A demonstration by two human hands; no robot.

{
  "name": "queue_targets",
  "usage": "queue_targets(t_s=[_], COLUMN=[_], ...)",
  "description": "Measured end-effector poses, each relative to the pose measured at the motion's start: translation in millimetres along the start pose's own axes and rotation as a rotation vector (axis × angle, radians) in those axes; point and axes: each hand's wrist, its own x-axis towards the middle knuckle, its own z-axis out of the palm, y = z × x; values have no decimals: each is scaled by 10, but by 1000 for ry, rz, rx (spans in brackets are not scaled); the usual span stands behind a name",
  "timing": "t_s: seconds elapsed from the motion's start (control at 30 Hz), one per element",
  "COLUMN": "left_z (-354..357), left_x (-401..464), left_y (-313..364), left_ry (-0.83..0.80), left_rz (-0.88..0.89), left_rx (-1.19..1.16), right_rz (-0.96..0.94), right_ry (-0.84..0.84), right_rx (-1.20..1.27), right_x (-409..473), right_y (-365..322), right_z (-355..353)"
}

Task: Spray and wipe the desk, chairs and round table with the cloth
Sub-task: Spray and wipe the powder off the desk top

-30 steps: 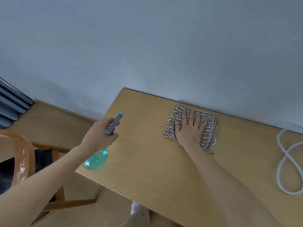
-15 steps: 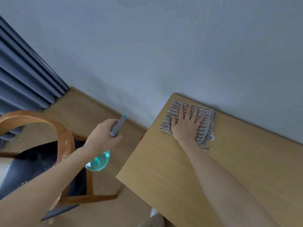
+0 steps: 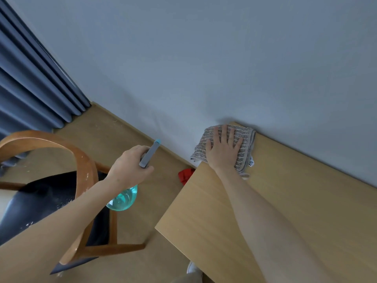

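Wooden desk (image 3: 285,211) corner: flat right hand (image 3: 222,150) presses striped cloth (image 3: 242,137), left hand (image 3: 130,166) grips spray bottle (image 3: 122,199)

the small white tag (image 3: 251,160) on the cloth (image 3: 242,137) carries print too tiny to read.

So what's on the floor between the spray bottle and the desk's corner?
In the head view, a small red object lies on the floor between the spray bottle and the desk, partly hidden by the desk edge; otherwise bare floor.
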Motion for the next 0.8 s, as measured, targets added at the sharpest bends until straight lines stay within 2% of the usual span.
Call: queue_targets(t_s=[0.3,0.8], left_z=[210,987], left_x=[-113,-591], left_y=[414,1938], left_ry=[-47,-118], left_rz=[64,307], left_rx=[-16,-45], right_rz=[78,264], right_ry=[30,41], right_rx=[-35,-41], right_x=[-541,-1734], right_y=[850,2664], right_z=[-116,-405])
